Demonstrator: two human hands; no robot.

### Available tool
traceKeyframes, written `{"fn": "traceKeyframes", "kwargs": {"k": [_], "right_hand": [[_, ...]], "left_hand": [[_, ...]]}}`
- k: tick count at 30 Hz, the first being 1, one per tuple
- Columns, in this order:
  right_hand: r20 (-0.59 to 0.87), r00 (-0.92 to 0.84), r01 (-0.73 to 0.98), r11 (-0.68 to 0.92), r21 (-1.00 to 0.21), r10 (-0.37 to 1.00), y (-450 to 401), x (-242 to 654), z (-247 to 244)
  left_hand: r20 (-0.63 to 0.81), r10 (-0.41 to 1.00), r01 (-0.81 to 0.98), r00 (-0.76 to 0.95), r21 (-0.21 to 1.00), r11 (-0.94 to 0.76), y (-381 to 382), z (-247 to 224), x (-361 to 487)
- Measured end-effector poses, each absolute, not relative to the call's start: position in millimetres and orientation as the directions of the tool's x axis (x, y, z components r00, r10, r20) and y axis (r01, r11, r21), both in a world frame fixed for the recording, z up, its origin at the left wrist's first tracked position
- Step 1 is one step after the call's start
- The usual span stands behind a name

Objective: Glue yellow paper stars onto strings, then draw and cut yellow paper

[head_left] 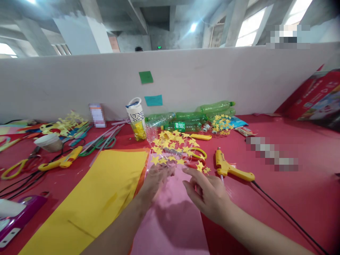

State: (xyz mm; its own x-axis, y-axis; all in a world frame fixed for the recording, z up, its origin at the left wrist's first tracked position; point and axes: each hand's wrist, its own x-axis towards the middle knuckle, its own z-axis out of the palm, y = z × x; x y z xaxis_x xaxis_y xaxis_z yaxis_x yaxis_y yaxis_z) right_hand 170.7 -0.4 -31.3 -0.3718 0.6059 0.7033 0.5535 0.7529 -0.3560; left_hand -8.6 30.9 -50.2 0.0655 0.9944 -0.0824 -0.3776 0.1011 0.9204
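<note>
Head view: closest up there's a pink sheet [175, 223] on the red desk [300, 202], right beside a yellow sheet [101, 191]. The left hand [159, 176] is over the pink one's far end, pretty blurry, so I can't tell if it's got hold of anything. The right hand [209, 191] is loosely curled, thumb and index apart, nothing visible between them. Yellow glue gun [225, 169] sits off to its right. The yellow stars [172, 145] are heaped just past the hands, then green bottles [191, 117], then 2 paper squares [146, 77] on the pale partition [79, 83].
</note>
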Motion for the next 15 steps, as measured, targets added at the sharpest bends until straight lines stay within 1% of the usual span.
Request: {"fn": "traceKeyframes", "kwargs": {"k": [4, 7, 9, 13, 15], "right_hand": [[0.685, -0.365, 0.538, 0.743, -0.397, 0.631, 0, 171, -31], [0.685, -0.407, 0.544, 0.763, -0.349, 0.604, 1, 172, -30], [0.672, -0.454, 0.538, 0.781, -0.316, 0.585, 1, 172, -30], [0.616, -0.525, 0.543, 0.788, -0.29, 0.588, 1, 170, -31], [0.618, -0.525, 0.548, 0.788, -0.281, 0.585, 2, 169, -30]], "left_hand": [[-0.083, 0.996, -0.336, 0.046, 0.937, 0.094, 30, -51, -10], [-0.077, 0.996, -0.331, 0.055, 0.939, 0.091, 30, -50, -9], [-0.063, 0.995, -0.378, 0.081, 0.921, 0.089, 31, -47, -7], [-0.049, 0.995, -0.475, 0.088, 0.876, 0.085, 32, -41, -2], [-0.051, 0.996, -0.462, 0.079, 0.883, 0.082, 32, -40, -2]]}}
